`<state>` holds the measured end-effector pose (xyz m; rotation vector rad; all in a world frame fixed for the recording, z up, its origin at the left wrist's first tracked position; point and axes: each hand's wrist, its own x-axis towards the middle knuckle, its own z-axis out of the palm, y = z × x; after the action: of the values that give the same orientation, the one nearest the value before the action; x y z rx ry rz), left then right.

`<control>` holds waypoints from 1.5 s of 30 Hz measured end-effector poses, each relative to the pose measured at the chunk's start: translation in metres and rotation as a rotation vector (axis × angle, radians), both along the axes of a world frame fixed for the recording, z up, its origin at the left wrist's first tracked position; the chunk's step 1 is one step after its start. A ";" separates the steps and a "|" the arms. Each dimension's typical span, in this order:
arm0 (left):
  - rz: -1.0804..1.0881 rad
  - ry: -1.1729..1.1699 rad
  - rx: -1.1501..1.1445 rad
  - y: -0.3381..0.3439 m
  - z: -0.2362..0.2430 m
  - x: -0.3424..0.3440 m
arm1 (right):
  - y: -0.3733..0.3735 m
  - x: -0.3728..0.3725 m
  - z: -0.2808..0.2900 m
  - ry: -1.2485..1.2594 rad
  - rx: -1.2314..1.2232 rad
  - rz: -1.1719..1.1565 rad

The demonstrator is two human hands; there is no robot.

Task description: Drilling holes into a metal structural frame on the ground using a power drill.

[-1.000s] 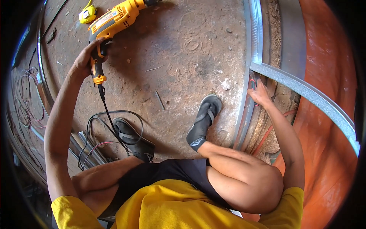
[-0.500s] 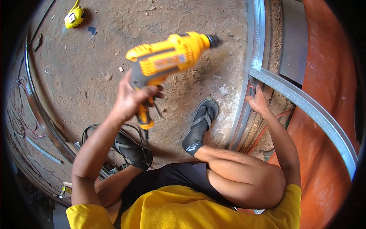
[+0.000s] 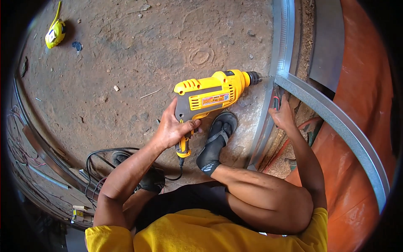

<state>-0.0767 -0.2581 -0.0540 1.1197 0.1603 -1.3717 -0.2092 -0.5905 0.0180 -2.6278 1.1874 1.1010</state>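
Observation:
My left hand (image 3: 173, 127) is closed round the grip of a yellow and grey corded power drill (image 3: 212, 93). The drill lies almost level, its black chuck (image 3: 253, 78) to the right. A thin bit reaches the joint of two galvanized metal channels; whether it touches cannot be made out. One channel (image 3: 282, 40) runs up and down the view, and the other channel (image 3: 336, 105) curves off to the lower right. At that corner my right hand (image 3: 284, 115) is closed on pliers (image 3: 276, 101) with dark, red-edged handles, their jaws against the metal.
A yellow tape measure (image 3: 55, 34) lies on the dirt floor at upper left. The drill's black cable (image 3: 90, 161) loops by my left foot. My right foot (image 3: 218, 136) is just below the drill. Orange sheeting (image 3: 365, 84) covers the right side; metal strips (image 3: 46, 143) lie at left.
My left hand has brought the drill right and down, from mid-air to the channel joint, its bit now at the metal. My right hand stays at the corner with the pliers.

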 end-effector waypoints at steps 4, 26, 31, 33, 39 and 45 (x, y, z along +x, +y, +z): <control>-0.001 0.001 -0.005 -0.001 -0.001 -0.002 | 0.003 0.003 0.002 0.002 0.023 -0.005; 0.074 0.064 -0.060 -0.006 -0.017 -0.005 | 0.000 -0.002 -0.002 0.014 -0.006 -0.012; 0.014 0.135 -0.003 -0.013 -0.005 0.010 | 0.001 0.003 0.000 0.036 -0.013 0.010; -0.013 0.140 0.018 -0.013 -0.001 0.011 | 0.002 0.003 0.001 0.056 -0.002 0.003; -0.009 0.165 0.040 -0.012 -0.004 0.008 | 0.000 0.000 0.000 0.014 0.021 -0.007; -0.014 0.124 0.037 -0.012 -0.005 0.005 | 0.001 0.004 0.002 0.063 0.049 -0.060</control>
<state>-0.0712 -0.2701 -0.0591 1.0678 0.2687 -1.4568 -0.2056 -0.5892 0.0203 -2.5225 1.2257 1.1940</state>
